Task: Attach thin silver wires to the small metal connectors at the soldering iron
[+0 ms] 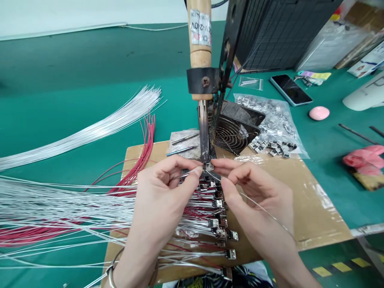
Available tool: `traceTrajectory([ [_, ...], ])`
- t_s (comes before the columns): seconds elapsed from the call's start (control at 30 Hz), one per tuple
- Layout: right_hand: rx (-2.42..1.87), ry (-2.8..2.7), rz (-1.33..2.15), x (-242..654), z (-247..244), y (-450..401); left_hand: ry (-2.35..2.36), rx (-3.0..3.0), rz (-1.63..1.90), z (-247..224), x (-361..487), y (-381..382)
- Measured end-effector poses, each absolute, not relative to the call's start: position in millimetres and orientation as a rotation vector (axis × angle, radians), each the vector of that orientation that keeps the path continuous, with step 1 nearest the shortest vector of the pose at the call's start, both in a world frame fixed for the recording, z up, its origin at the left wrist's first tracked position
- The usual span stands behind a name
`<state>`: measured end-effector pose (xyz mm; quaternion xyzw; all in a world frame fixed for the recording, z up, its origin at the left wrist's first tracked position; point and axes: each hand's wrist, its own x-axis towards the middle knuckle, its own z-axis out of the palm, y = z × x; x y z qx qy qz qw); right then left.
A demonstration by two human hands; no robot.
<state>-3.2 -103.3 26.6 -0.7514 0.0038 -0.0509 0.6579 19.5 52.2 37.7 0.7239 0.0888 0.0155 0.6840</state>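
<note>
A soldering iron (200, 52) with a wooden handle is clamped upright with its tip pointing down. Just at that tip sits a small metal USB connector (209, 166). My left hand (168, 192) is closed in a pinch beside the tip, on a thin wire (184, 175). From the other side, my right hand (255, 196) pinches a thin solder wire (264, 210), whose end reaches toward the connector. The right fingertips touch the connector's edge. Below the hands lie several connectors (219, 204) with white and red wires attached.
White wires (120, 124) and red wires (147, 140) lie in bundles at left. Behind the iron stands a small fan (231, 132). Loose connectors (274, 148) spill from a plastic bag (270, 116). A phone (291, 90) and a pink egg-shaped object (319, 113) lie at right. Cardboard (312, 200) covers the front.
</note>
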Motion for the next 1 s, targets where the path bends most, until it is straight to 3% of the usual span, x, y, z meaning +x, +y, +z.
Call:
traceTrajectory([
  [1.0, -1.721, -0.004, -0.147, -4.7, 28.6, -101.0, 0.182, 1.696, 0.066, 37.0, 16.6, 51.3],
])
